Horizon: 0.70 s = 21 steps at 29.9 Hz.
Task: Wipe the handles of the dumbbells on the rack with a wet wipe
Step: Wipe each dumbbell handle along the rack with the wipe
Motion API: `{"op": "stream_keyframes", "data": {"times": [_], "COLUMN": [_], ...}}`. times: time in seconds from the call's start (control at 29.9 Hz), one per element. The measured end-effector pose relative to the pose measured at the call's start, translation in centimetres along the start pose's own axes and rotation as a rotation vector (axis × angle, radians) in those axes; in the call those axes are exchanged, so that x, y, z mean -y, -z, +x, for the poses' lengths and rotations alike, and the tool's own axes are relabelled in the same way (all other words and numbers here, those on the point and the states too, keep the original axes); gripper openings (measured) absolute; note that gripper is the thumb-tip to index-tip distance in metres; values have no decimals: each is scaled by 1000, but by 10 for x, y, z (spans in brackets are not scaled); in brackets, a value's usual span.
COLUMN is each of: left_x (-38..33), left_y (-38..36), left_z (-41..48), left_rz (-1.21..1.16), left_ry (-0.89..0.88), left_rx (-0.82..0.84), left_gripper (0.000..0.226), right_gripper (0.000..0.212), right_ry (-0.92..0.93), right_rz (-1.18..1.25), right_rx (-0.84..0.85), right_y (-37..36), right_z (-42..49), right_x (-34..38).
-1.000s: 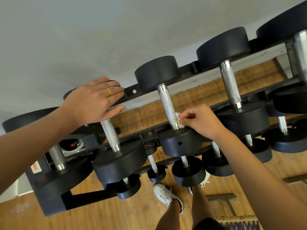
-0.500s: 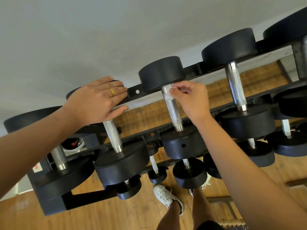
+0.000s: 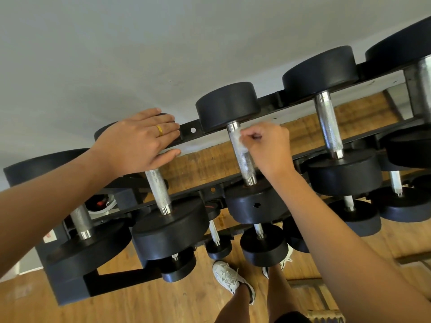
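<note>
A black rack (image 3: 268,100) holds several black dumbbells with knurled silver handles. My right hand (image 3: 265,148) pinches a small white wet wipe (image 3: 238,138) against the upper part of the middle dumbbell's handle (image 3: 245,164). My left hand (image 3: 140,141), wearing a gold ring, rests flat with straight fingers on the far head of the neighbouring dumbbell to the left, above its handle (image 3: 158,190). Further dumbbell handles (image 3: 328,127) stand to the right, untouched.
A lower tier of smaller dumbbells (image 3: 263,243) sits beneath the top row. My white shoes (image 3: 228,276) stand on the wooden floor close to the rack's base. A pale wall (image 3: 116,54) runs behind the rack.
My right hand slid the wipe from the near end of the middle handle up to its far end, then a little back down. My left hand stayed put.
</note>
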<state>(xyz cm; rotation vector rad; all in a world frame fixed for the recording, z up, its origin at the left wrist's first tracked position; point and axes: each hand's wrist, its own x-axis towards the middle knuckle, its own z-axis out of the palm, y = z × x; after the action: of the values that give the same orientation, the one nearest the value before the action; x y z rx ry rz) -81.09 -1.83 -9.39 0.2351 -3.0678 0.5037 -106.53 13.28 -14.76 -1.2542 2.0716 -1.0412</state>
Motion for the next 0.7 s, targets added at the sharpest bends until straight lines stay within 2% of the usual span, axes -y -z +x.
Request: {"op": "stream_keyframes", "data": {"times": [0.13, 0.37, 0.6, 0.7], "left_x": [0, 0, 0, 0], "left_y": [0, 0, -1, -1], "left_z": [1, 0, 0, 1], "left_rz": [-6, -1, 9, 7], "left_ry": [-13, -12, -18, -14], "left_rx": [-5, -20, -23, -26], "left_gripper": [49, 49, 48, 48], "right_gripper": [13, 12, 14, 10], "right_ry": [-18, -66, 42, 118], "right_rz": [22, -45, -87, -197], "right_rx": [-8, 89, 27, 89], "right_y": [-4, 8, 3, 3], "right_z": [13, -36, -4, -24], "right_x": [3, -22, -7, -15]}}
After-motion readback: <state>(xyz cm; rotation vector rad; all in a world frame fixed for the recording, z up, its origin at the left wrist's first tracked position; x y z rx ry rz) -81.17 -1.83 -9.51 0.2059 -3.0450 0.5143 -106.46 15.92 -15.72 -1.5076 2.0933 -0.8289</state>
